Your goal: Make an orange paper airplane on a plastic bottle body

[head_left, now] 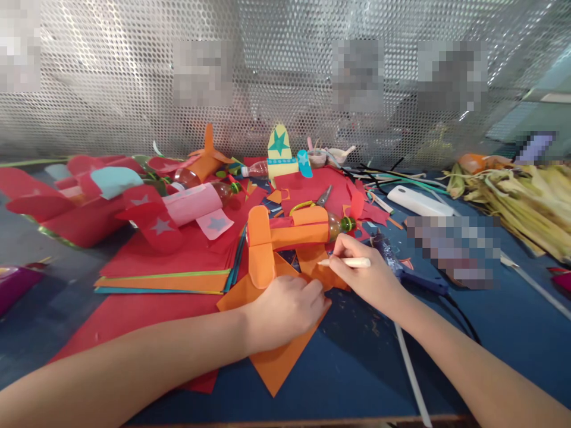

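My right hand [363, 270] pinches a slim white pen [357, 262], its tip pointing left above orange paper. Beside it, my left hand [289, 306] presses curled fingers on an orange paper sheet [279, 365]; the fingertips are partly hidden. Just beyond both hands lies a plastic bottle wrapped in orange paper [301, 235], with orange wing-like flaps and a green cap ring. A smaller orange piece [314, 261] is under the pen tip.
Left are stacked coloured sheets [165, 261] and red and pink paper-covered bottle models [191, 205]. Scissors [323, 196] and paper scraps lie behind. At right are a blue glue gun [419, 279], a white power strip [419, 201] and dried husks [521, 202]. Perforated metal [285, 77] stands behind.
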Action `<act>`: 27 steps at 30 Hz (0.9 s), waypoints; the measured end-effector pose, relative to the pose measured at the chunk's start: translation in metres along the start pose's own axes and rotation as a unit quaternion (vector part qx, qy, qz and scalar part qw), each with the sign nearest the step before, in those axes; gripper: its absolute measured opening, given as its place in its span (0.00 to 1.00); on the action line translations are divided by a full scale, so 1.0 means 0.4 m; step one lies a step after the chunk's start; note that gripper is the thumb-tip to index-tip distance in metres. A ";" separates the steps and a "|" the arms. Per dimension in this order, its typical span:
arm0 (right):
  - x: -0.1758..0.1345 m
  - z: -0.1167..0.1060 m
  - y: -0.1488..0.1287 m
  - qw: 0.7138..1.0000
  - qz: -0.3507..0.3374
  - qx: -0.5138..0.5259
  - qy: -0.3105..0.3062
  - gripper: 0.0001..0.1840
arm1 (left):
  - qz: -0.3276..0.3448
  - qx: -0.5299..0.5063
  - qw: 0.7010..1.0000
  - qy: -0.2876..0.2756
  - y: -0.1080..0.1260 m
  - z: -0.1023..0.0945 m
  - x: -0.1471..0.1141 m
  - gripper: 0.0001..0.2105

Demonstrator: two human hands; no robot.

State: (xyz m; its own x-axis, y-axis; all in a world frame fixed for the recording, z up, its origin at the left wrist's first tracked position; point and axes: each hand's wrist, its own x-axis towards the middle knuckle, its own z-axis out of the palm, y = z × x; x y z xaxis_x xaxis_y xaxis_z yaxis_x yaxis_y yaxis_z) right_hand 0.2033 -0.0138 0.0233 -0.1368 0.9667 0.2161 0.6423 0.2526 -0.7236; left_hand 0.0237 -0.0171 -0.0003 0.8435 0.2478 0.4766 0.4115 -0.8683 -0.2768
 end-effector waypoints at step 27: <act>0.000 -0.029 0.000 0.980 -0.013 0.161 0.112 0.09 | -0.011 -0.012 1.000 0.003 0.004 0.001 -0.004 0.14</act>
State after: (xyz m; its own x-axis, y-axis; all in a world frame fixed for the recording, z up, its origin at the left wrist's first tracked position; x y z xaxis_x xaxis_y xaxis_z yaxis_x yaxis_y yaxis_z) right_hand 0.2121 -0.0142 0.0307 0.0426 0.9357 0.3502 0.3639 0.3119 -0.8777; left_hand 0.0232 -0.0186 -0.0016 0.8317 0.2648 0.4880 0.4219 -0.8729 -0.2453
